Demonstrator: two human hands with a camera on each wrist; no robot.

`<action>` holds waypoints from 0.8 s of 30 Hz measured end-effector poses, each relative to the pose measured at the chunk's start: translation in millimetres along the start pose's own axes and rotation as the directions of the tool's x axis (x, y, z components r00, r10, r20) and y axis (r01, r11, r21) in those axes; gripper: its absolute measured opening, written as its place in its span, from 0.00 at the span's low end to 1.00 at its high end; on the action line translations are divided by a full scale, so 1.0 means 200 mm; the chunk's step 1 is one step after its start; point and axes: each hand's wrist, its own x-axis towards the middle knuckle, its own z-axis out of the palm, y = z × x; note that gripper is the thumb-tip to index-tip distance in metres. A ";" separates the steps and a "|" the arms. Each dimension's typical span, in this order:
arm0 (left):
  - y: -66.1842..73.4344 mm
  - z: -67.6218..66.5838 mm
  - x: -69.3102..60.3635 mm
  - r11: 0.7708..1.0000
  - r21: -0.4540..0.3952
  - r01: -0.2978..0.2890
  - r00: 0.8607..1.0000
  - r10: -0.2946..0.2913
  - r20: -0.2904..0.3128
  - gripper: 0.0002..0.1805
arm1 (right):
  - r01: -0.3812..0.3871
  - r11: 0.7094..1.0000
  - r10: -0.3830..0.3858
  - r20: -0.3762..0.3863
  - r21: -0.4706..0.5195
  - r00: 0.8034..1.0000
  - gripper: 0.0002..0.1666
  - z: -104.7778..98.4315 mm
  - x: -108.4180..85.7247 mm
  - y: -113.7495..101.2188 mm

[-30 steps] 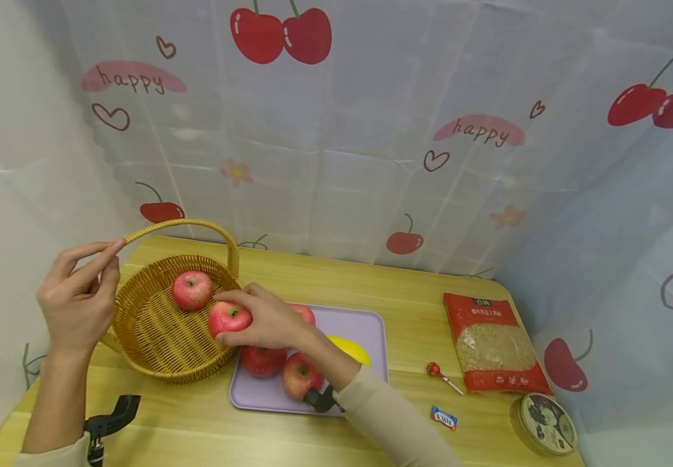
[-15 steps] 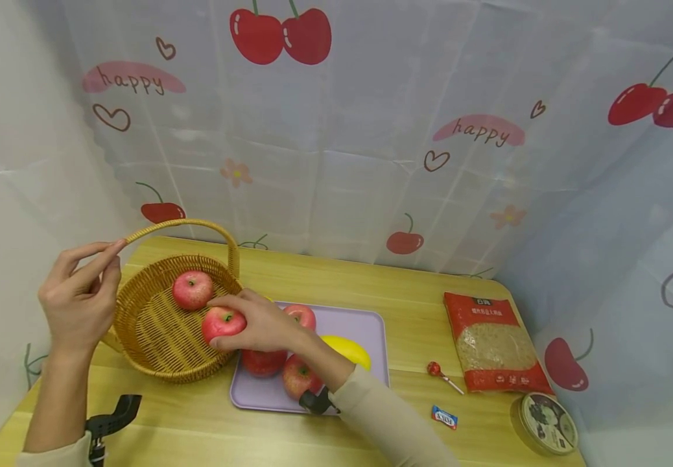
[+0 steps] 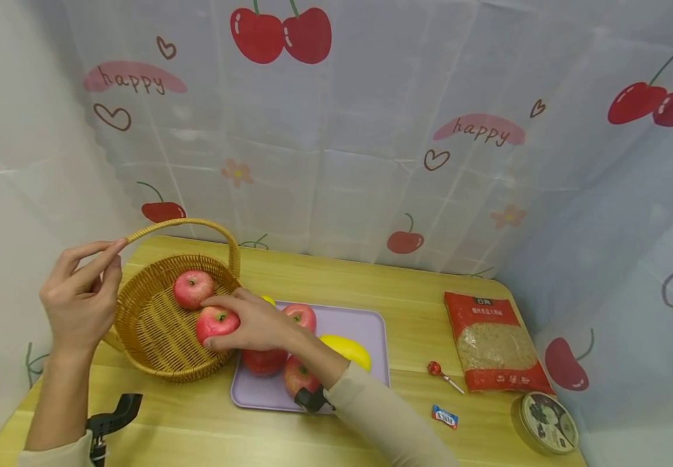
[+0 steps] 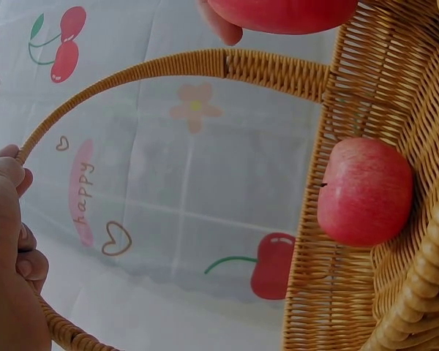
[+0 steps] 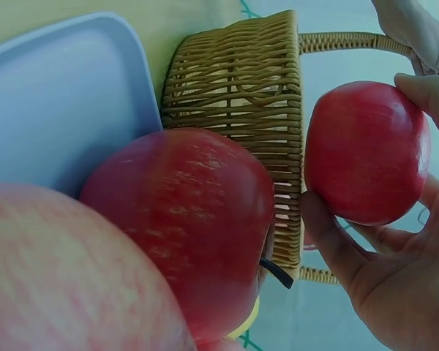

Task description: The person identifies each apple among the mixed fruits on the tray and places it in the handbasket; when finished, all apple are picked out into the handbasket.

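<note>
My left hand (image 3: 82,292) grips the handle (image 4: 154,69) of a round wicker basket (image 3: 173,373) at the left of the table. My right hand (image 3: 260,321) holds a red apple (image 5: 367,152) between thumb and fingers, above the basket's right side. Inside the basket, near its back wall, lies another apple (image 3: 193,289). Beside the basket is a lilac tray (image 3: 374,324). It bears several red apples, among them a dark red apple (image 5: 190,212), and a yellow fruit (image 3: 346,350), partly hidden by my right arm.
To the right lie a red bag of grain (image 3: 496,344), a lollipop (image 3: 434,369), a small blue wrapped candy (image 3: 444,417) and a round lidded tin (image 3: 548,423). A printed curtain (image 3: 342,162) stands behind the table.
My right hand has moved left with the apple, further over the basket. The left hand stays on the handle, and the basket has not visibly moved.
</note>
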 end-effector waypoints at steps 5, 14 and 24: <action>0.02 0.00 0.01 1.000 0.004 -0.008 1.000 0.008 -0.002 0.10 | 0.001 1.000 -0.001 0.005 0.020 1.000 0.41 0.00 0.03 0.00; 0.05 0.01 0.02 1.000 -0.005 -0.009 1.000 0.009 -0.006 0.10 | -0.028 1.000 0.028 0.014 0.009 1.000 0.41 0.03 0.10 0.00; 0.04 0.00 0.01 1.000 0.013 -0.003 1.000 0.003 -0.002 0.10 | 0.005 0.998 -0.009 0.054 0.061 0.999 0.39 0.09 0.17 0.02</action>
